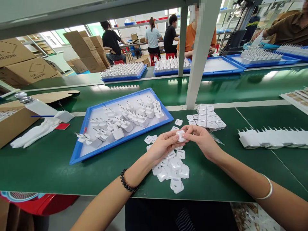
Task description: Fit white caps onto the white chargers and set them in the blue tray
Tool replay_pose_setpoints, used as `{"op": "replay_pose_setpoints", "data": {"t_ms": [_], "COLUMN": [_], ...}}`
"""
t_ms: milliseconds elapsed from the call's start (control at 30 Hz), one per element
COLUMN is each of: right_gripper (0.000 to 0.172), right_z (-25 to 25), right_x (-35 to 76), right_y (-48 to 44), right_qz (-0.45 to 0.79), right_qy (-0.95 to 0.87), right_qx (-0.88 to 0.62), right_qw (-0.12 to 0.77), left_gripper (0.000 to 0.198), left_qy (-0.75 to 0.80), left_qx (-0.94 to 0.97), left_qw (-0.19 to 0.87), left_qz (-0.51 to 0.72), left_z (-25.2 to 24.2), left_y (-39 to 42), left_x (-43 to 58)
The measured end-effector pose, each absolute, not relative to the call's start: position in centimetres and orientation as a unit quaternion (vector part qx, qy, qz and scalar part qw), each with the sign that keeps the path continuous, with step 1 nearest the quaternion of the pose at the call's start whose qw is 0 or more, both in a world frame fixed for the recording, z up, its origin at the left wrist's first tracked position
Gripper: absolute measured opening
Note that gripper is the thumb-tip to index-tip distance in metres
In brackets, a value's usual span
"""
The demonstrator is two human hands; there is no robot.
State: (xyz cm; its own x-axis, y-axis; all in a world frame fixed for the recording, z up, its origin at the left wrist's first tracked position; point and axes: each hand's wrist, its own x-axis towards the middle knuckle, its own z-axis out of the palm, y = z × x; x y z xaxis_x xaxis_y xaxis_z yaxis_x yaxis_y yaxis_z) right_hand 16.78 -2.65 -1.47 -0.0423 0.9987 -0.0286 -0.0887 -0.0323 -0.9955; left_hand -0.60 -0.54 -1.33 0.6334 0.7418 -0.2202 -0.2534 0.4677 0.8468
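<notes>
Both hands meet over the middle of the green bench, pinching one small white square plastic cover (180, 136) between them. My left hand (166, 142) holds its left side, with thumb on top and fingers beneath. On the right edge, the thumb and fingertips of my right hand (201, 138) are closed. Below the hands lies a loose pile of similar white covers (176, 164), some printed with a word and some with a small slot. Stacked white covers (208, 117) stand just beyond my right hand. Partly under that hand is a small clear plastic bag (217, 139).
Left of the hands sits a blue-rimmed tray (120, 141) with many white plug adapters (126, 125). A row of adapters (271, 138) lies at right. A metal post (196, 64) rises ahead. White gloves (38, 131) and a pump bottle (39, 107) lie left. Co-workers (152, 35) sit beyond.
</notes>
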Motion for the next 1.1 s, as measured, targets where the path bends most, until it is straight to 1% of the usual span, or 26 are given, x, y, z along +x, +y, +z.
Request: {"op": "replay_pose_setpoints", "data": {"t_ms": [200,300,333,433,500,600,700,833,933,1033,1100], "right_gripper": [0.031,0.036,0.034,0.020,0.018,0.019,0.023,0.020,0.024,0.017,0.017], "right_z": [-2.3,-2.4,-2.4,-2.3,-2.3,-2.3,-2.5,-3.5,-4.1,-4.1,-3.9], "right_x": [16.7,16.7,16.6,16.6,16.6,16.7,16.9,17.1,17.1,17.1,17.1], "right_y": [-2.7,-2.7,-2.8,-2.9,-3.0,-2.9,-2.8,-2.5,-2.3,-2.2,-2.2], "right_qz": [0.482,0.454,0.434,0.360,0.327,0.284,0.260,0.250,0.263,0.295,0.316], "right_qy": [-0.496,-0.548,-0.580,-0.657,-0.678,-0.704,-0.714,-0.760,-0.779,-0.766,-0.750], "right_qx": [-0.516,-0.496,-0.482,-0.445,-0.446,-0.467,-0.489,-0.507,-0.508,-0.518,-0.529], "right_qw": [0.505,0.498,0.493,0.491,0.484,0.453,0.428,0.320,0.257,0.240,0.240], "left_gripper": [0.034,0.034,0.033,0.031,0.030,0.028,0.026,0.025,0.021,0.022,0.024], "left_qy": [0.313,0.312,0.308,0.294,0.290,0.296,0.326,0.369,0.386,0.389,0.397], "left_qx": [0.403,0.404,0.407,0.419,0.425,0.419,0.389,0.353,0.347,0.352,0.358], "left_qw": [0.804,0.804,0.804,0.803,0.804,0.803,0.784,0.755,0.750,0.754,0.757], "left_qz": [0.305,0.304,0.305,0.306,0.300,0.305,0.357,0.411,0.410,0.394,0.376], "left_z": [-1.6,-1.6,-1.6,-1.6,-1.5,-1.2,-0.9,-0.5,-0.5,-0.5,-0.4], "left_y": [-0.3,0.0,0.1,0.2,0.2,0.3,0.8,1.5,1.7,1.4,1.3], "left_x": [-0.6,-0.8,-0.9,-1.1,-1.2,-1.3,-1.6,-2.1,-2.3,-2.1,-1.9]}}
